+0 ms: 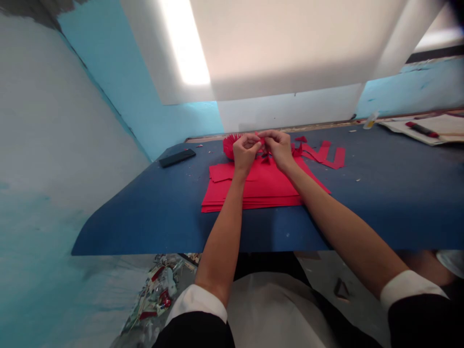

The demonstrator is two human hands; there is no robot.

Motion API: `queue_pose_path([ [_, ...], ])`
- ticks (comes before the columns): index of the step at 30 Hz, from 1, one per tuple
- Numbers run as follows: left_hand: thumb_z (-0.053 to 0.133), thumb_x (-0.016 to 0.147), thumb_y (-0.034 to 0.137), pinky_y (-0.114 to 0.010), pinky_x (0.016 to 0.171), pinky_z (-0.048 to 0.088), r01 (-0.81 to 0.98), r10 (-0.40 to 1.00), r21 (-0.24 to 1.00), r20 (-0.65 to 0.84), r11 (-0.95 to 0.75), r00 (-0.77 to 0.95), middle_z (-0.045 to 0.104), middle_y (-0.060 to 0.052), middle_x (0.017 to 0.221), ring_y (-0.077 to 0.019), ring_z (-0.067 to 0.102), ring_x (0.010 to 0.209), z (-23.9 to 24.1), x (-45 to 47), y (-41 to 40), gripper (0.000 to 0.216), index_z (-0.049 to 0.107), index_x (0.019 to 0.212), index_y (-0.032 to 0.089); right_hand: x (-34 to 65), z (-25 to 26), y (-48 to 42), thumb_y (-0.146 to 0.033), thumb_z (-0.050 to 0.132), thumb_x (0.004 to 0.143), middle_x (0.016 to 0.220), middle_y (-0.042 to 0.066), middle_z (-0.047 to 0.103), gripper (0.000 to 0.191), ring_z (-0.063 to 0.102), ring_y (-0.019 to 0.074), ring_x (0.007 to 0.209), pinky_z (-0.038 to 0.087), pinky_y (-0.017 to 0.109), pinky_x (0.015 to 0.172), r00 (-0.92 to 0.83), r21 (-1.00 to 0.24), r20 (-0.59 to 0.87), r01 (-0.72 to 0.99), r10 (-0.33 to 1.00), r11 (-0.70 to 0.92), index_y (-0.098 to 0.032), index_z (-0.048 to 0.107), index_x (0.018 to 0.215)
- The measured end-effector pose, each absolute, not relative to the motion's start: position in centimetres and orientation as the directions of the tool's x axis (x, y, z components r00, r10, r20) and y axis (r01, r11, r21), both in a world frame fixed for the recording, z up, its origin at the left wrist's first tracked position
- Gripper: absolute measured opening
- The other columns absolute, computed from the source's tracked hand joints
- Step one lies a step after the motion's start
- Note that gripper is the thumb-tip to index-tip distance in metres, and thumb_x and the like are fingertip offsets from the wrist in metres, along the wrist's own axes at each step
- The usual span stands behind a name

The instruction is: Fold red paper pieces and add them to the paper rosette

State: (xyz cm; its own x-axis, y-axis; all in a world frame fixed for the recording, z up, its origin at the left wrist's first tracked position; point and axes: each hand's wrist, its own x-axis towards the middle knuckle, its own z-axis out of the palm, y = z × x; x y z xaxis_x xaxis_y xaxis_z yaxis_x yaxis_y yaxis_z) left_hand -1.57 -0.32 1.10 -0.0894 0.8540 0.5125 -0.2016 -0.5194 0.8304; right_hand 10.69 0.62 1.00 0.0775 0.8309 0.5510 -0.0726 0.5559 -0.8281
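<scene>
Both hands meet above a stack of red paper on the blue table. My left hand pinches a small piece of red paper from the left, and my right hand grips it from the right. Fingers cover most of that piece, so its exact shape is hidden. Just behind my left hand sits a spiky red folded-paper form. Small folded red paper pieces lie under and beside my right hand. A smaller red sheet rests on the stack's left part.
A black phone-like object lies to the left. Red paper strips are on the right. Farther right are a small glue bottle, an open notebook and a red-and-black marker. Litter covers the floor below left.
</scene>
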Motion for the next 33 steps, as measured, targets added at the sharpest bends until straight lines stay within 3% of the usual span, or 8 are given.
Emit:
queue_pose_path([
  [12, 0.076, 0.073, -0.003, -0.024, 0.064, 0.053, -0.176, 0.836, 0.818, 0.543, -0.547, -0.078, 0.068, 0.004, 0.069, -0.0107, 0.067, 0.062, 1.0, -1.7, -0.2, 0.026, 0.063, 0.075, 0.020, 10.9, 1.0, 0.7, -0.027, 0.068, 0.080, 0.060, -0.003, 0.059, 0.007, 0.048, 0.0108, 0.049, 0.045, 0.027, 0.051, 0.041, -0.823, 0.553, -0.126, 0.832, 0.553, -0.023, 0.074, 0.080],
  [21, 0.081, 0.081, 0.013, -0.026, 0.065, 0.052, -0.127, 0.770, 0.760, 0.620, -0.637, -0.154, 0.067, 0.003, 0.069, -0.0119, 0.065, 0.064, 0.5, -1.8, 0.3, 0.022, 0.061, 0.075, 0.021, 10.8, 1.4, -0.2, -0.031, 0.071, 0.073, 0.063, -0.003, 0.060, 0.015, 0.048, 0.0123, 0.053, 0.042, 0.028, 0.053, -0.028, -0.775, 0.622, -0.160, 0.782, 0.611, -0.025, 0.071, 0.087],
  [28, 0.085, 0.087, 0.032, -0.025, 0.060, 0.050, -0.109, 0.786, 0.781, 0.594, -0.615, -0.174, 0.064, 0.003, 0.065, -0.0110, 0.061, 0.059, 0.6, -1.7, 0.4, 0.031, 0.059, 0.074, 0.021, 10.7, 1.1, 0.2, -0.040, 0.076, 0.083, 0.065, -0.004, 0.058, 0.019, 0.047, 0.0123, 0.057, 0.040, 0.028, 0.055, 0.012, -0.775, 0.631, -0.007, 0.776, 0.631, -0.025, 0.065, 0.085],
  [33, 0.084, 0.087, 0.021, -0.026, 0.064, 0.050, -0.073, 0.823, 0.832, 0.525, -0.550, -0.216, 0.064, 0.002, 0.065, -0.0127, 0.062, 0.063, 0.9, -1.6, 0.0, 0.030, 0.059, 0.070, 0.021, 10.6, 1.1, 0.5, -0.041, 0.079, 0.084, 0.070, -0.002, 0.061, 0.023, 0.051, 0.0133, 0.065, 0.042, 0.029, 0.062, 0.074, -0.756, 0.654, 0.108, 0.753, 0.646, -0.024, 0.065, 0.079],
])
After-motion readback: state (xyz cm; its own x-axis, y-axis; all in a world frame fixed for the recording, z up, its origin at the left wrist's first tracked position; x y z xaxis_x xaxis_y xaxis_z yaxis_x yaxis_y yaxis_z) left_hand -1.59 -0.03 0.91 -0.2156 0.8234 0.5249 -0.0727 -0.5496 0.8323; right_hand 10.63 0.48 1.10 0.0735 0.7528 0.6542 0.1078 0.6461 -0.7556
